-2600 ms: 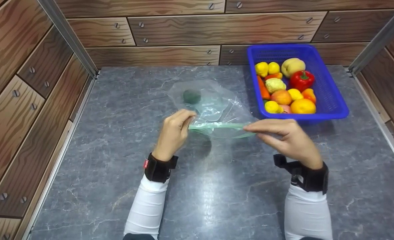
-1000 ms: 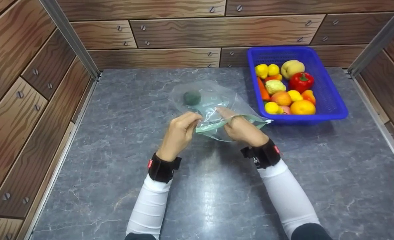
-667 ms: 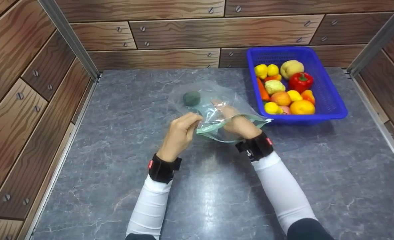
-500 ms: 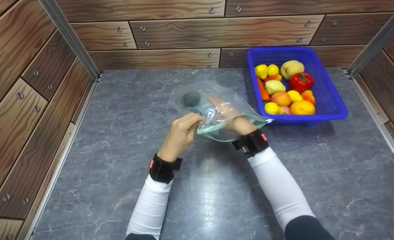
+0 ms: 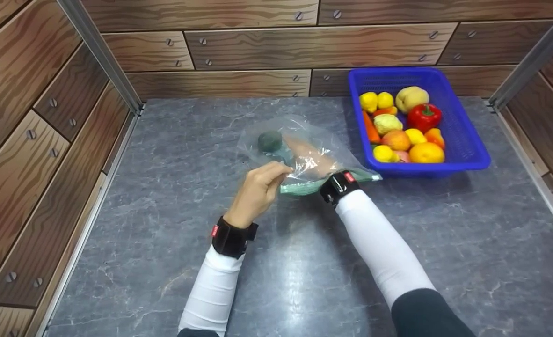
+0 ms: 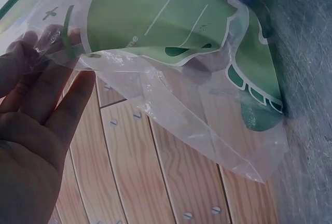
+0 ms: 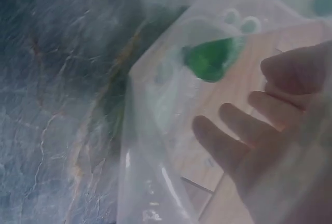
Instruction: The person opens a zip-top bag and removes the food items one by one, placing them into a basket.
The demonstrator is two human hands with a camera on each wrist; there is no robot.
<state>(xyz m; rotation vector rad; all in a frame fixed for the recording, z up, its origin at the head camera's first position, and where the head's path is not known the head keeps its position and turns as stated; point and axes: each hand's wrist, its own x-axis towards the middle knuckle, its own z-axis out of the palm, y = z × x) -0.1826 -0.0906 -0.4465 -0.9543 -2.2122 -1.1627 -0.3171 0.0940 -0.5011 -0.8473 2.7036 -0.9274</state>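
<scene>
A clear zip-top bag (image 5: 335, 142) with green print lies on the grey table, its green-edged mouth toward me. My left hand (image 5: 256, 192) pinches the left side of the mouth between thumb and fingers; the left wrist view shows the film (image 6: 161, 16) at those fingertips. Through that mouth my right hand (image 5: 311, 157) reaches inside up to the wrist strap. Near its fingertips, in the bag's far left part, sits a dark green roundish fruit or vegetable (image 5: 270, 141). In the right wrist view the right hand (image 7: 264, 146) has its fingers spread loosely, apart from the green piece (image 7: 210, 60).
A blue plastic basket (image 5: 466, 135) stands at the back right, just beyond the bag's right corner. It holds several fruits and vegetables, among them a red bell pepper (image 5: 425, 117) and an orange (image 5: 426, 153). Wood-patterned walls (image 5: 253, 47) border the table.
My right hand has left the right end of the bag's mouth, entered the bag and slid forward and left toward the green piece. My left hand still pinches the mouth, shifted slightly right.
</scene>
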